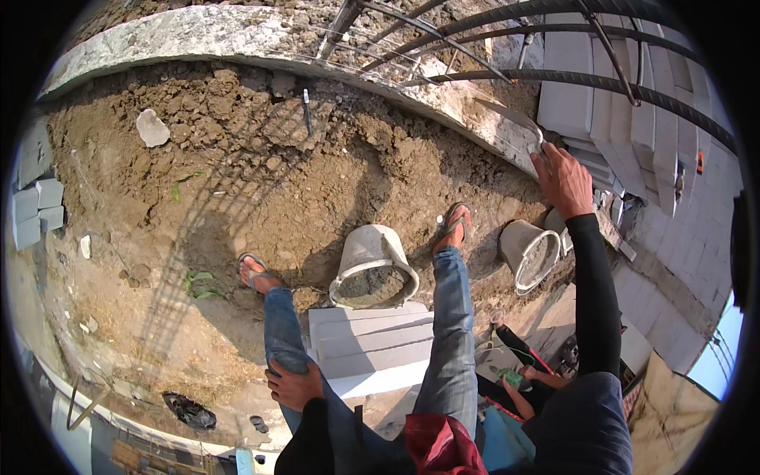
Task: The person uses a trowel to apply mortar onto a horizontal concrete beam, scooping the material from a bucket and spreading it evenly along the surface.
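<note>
Holding a trowel (511, 117) out at the concrete beam (237, 36), left hand (294, 385) on the knee (289, 355).

The right hand (566, 182) is closed around the trowel's handle, arm stretched forward, with the blade pointing up and left over the beam's edge; whether blade and beam touch, I cannot tell. The left hand lies relaxed over the jeans, fingers laid along the cloth. Between the sandalled feet stands a bucket (372, 241) of grey mortar (372, 286), just beside pale blocks (372, 340); a second bucket (516, 237), tilted in view, is right of the right foot (456, 222). Ribbed rebar (570, 75) arches above the trowel. At lower right, another person's hands (528, 372) are at a green object (511, 378).
</note>
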{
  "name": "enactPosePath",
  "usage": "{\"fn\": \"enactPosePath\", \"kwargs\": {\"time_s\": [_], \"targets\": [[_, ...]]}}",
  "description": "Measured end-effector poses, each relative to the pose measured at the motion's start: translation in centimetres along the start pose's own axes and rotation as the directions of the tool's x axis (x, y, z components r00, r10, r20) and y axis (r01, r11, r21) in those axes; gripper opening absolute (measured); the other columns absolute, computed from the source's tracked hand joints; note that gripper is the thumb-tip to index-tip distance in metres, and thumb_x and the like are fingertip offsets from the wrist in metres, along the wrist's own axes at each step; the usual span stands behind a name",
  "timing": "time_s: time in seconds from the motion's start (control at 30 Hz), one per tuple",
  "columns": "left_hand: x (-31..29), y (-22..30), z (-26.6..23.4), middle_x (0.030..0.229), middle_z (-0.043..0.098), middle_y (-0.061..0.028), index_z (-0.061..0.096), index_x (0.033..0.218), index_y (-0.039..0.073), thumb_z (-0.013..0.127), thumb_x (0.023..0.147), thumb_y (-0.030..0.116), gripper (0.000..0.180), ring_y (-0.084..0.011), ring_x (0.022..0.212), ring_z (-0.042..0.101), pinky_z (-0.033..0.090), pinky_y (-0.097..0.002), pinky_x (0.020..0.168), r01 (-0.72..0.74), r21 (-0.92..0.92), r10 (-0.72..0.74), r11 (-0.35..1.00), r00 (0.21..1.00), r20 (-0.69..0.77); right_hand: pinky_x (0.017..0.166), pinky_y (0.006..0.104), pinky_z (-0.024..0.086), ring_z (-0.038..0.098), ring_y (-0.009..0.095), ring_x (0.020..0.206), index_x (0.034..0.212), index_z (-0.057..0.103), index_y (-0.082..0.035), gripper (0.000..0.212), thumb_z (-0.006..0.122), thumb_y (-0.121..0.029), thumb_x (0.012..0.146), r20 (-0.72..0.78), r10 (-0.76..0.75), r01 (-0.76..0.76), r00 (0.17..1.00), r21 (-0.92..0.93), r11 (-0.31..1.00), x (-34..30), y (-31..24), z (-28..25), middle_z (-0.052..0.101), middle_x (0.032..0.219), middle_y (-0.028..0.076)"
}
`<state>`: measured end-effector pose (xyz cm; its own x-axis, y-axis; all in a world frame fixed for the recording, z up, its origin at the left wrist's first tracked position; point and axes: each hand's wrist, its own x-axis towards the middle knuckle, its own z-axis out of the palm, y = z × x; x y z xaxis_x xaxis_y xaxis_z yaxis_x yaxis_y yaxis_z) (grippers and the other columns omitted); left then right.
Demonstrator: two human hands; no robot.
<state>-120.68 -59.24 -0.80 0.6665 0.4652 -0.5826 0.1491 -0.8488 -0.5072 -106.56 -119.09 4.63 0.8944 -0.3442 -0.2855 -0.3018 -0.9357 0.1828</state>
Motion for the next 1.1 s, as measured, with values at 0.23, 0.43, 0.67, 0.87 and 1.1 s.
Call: {"fn": "enactPosePath", "kwargs": {"time_s": [0.23, 0.43, 0.67, 0.87, 1.1], "targets": [[-1.1, 2.0, 0.6, 0.142, 0.052, -0.0166, 0.044, 0.146, 0.014, 0.075, 0.072, 0.049, 0.088, -0.0328, 0.128, 0.053, 0.045, -0.0456, 0.101, -0.02, 0.056, 0.019, 0.998, 1.0, 0.025, 0.061, 0.0493, 0.053, 0.068, 0.036, 0.072, 0.114, 0.064, -0.012, 0.029, 0.064, -0.037, 0.099, 0.003, -0.199, 0.199, 0.98, -0.017, 0.98, 4.1, -3.6, 6.9, 0.066, 0.086, 0.013], [-1.2, 1.7, 0.7, 0.138, 0.053, -0.0152, 0.044, 0.146, 0.014, 0.075, 0.071, 0.049, 0.088, -0.0324, 0.124, 0.054, 0.045, -0.0452, 0.101, -0.002, 0.074, 0.0, 0.997, 1.0, 0.022, 0.065, 0.0498, 0.052, 0.067, 0.038, 0.08, 0.132, 0.062, -0.007, 0.039, 0.063, -0.028, 0.099, -0.083, 0.176, -0.146, 0.981, 0.286, 0.947, -7.9, -7.7, 11.5, 0.064, 0.093, 0.017], [-1.3, 1.9, 0.5, 0.137, 0.053, -0.0153, 0.046, 0.145, 0.013, 0.075, 0.071, 0.05, 0.087, -0.0326, 0.124, 0.055, 0.046, -0.0444, 0.1, -0.023, 0.059, 0.022, 0.998, 0.999, 0.024, 0.059, 0.0481, 0.053, 0.068, 0.037, 0.07, 0.12, 0.063, -0.009, 0.03, 0.06, -0.033, 0.102, -0.169, 0.172, -0.139, 0.97, 0.19, 0.972, 1.3, -6.6, 9.6, 0.065, 0.09, 0.015], [-1.4, 1.3, 0.7, 0.139, 0.053, -0.0147, 0.046, 0.145, 0.013, 0.076, 0.071, 0.05, 0.088, -0.0325, 0.124, 0.054, 0.046, -0.0443, 0.1, -0.013, 0.057, 0.012, 0.998, 0.999, 0.032, 0.056, 0.0466, 0.053, 0.069, 0.035, 0.068, 0.113, 0.06, -0.012, 0.022, 0.058, -0.031, 0.103, -0.136, -0.036, 0.051, 0.99, 0.111, 0.992, 4.2, -6.6, 10.8, 0.067, 0.09, 0.014], [-1.0, 1.0, 1.1, 0.141, 0.052, -0.0154, 0.046, 0.145, 0.013, 0.076, 0.071, 0.048, 0.088, -0.0327, 0.125, 0.054, 0.046, -0.045, 0.101, -0.007, 0.061, 0.006, 0.998, 1.0, 0.025, 0.066, 0.0485, 0.053, 0.068, 0.037, 0.075, 0.115, 0.062, -0.008, 0.025, 0.058, -0.029, 0.101, 0.097, -0.23, 0.225, 0.968, 0.057, 0.973, 5.2, -5.2, 9.0, 0.068, 0.085, 0.016]]}}
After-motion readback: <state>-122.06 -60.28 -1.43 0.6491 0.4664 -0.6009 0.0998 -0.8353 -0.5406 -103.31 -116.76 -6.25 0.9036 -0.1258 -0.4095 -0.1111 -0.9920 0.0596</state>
